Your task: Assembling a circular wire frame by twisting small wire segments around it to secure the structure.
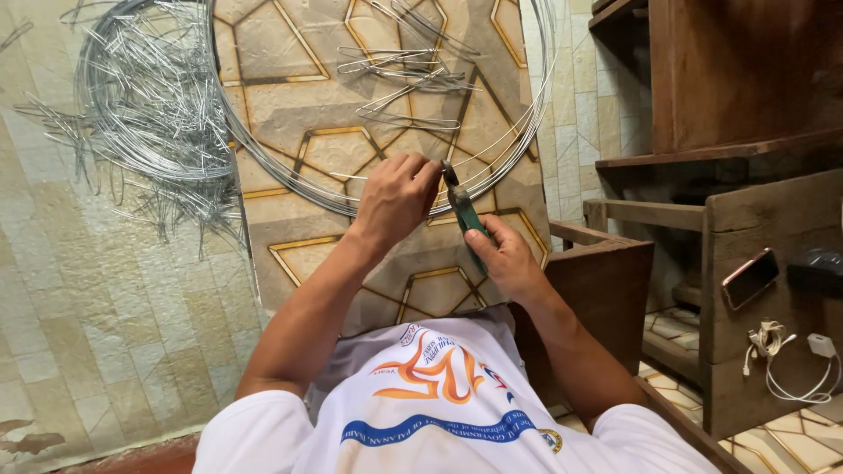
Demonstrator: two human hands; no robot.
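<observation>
two hands, left grip (395,197) pinching wire (351,178), pliers (464,213) beside

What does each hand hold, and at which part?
The right hand holds green-handled pliers by the handles. The left hand pinches a thin wire beside the pliers' jaws.

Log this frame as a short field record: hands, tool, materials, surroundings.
left hand: pinches a thin wire at the tool's tip
right hand: grips green-handled pliers
wire coil: large loop lying on the patterned board
bent wire pieces: grouped beyond the hands
wire pile: tangled, far left
phone: on wooden shelf, right
</observation>
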